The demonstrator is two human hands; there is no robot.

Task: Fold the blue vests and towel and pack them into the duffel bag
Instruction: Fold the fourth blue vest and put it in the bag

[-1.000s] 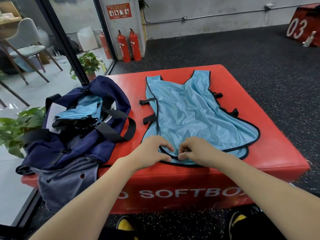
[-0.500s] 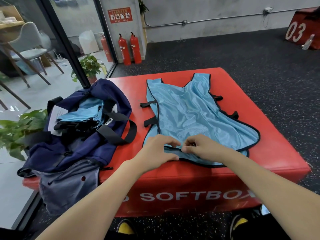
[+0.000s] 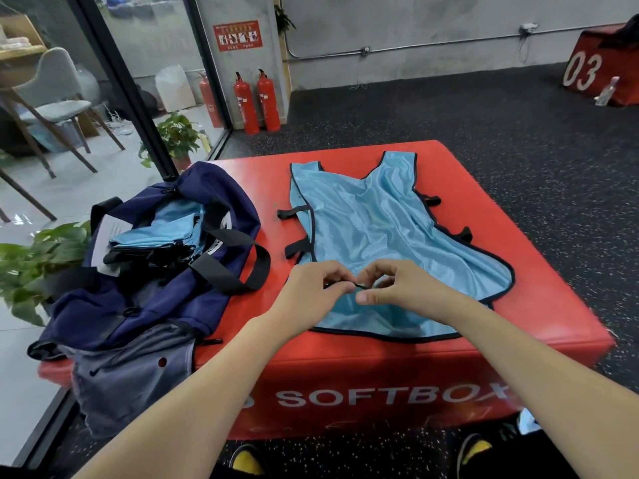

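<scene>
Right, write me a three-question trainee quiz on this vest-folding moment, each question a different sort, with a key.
1. True or false: both the left hand and the right hand pinch the black-trimmed hem of the blue vest.
2. Multiple choice: where does the duffel bag sit relative to that vest? A) to its left on the red soft box B) to its right on the box C) on the floor behind the box
3. Fill in: the light blue folded items visible in the open bag are ____ the bag.

Key: 1 true; 2 A; 3 inside
</scene>
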